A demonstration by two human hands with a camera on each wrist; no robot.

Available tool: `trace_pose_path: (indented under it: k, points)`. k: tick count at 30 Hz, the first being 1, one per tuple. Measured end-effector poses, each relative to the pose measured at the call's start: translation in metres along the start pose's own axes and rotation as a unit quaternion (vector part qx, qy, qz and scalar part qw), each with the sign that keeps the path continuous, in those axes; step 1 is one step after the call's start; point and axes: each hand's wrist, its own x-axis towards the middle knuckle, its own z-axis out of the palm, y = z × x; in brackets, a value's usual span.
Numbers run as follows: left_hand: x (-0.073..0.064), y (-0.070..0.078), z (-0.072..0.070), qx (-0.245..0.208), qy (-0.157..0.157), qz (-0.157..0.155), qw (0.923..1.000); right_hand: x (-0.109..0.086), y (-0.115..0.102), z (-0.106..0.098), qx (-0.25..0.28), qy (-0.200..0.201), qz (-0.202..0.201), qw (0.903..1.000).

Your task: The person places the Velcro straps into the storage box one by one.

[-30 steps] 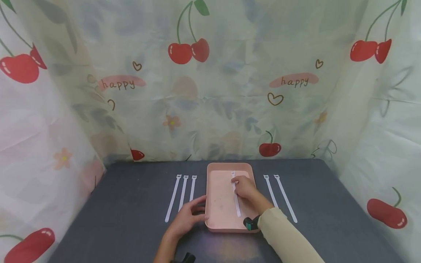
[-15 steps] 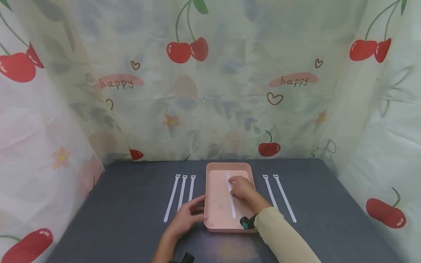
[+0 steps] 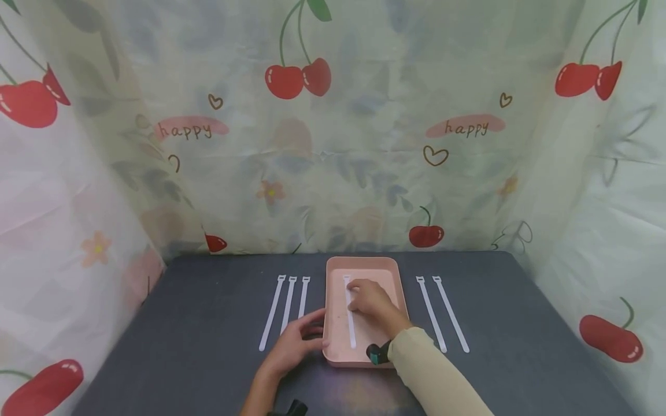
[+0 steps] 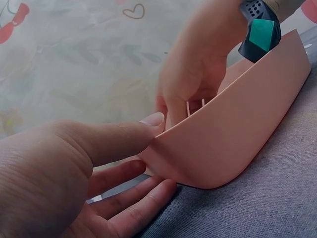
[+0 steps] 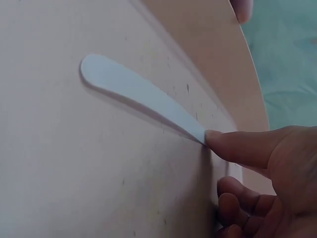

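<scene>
A pink rectangular tray (image 3: 335,271) stands on the dark table. Inside it lies a white cable tie (image 3: 351,329), a flat strap with a slotted head at the far end, close to the left side. My right hand (image 3: 372,301) pinches this tie between thumb and fingers near its upper half. In the right wrist view, the tie's rounded tail (image 5: 114,79) bows slightly over the tray floor. At the tray's left wall is my left hand (image 3: 293,345). Its thumb (image 4: 119,139) touches the rim, and its extended fingers (image 4: 141,208) lie low against the outside.
Left of the tray, several matching white cable ties (image 3: 273,312) lie side by side, partly behind the left hand. Two more ties (image 3: 450,315) lie on the right. A cherry-printed curtain (image 3: 322,173) encloses the table (image 3: 208,323) at the back and sides.
My right hand has slid the cable tie leftward across the tray, from right of the middle to near the left side. The left hand has stayed at the tray's wall.
</scene>
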Motion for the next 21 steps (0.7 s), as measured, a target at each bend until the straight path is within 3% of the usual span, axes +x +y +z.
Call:
trace_pose_path:
  k: [11,21]
  points:
    - [0.009,-0.028,-0.006,0.011,0.005,-0.014,0.9998,0.006,-0.014,0.011,-0.020,0.004,-0.021,0.9996]
    - [0.008,-0.030,-0.006,-0.004,-0.003,-0.005,1.0000,0.004,-0.029,0.017,-0.009,0.009,-0.003,0.9999]
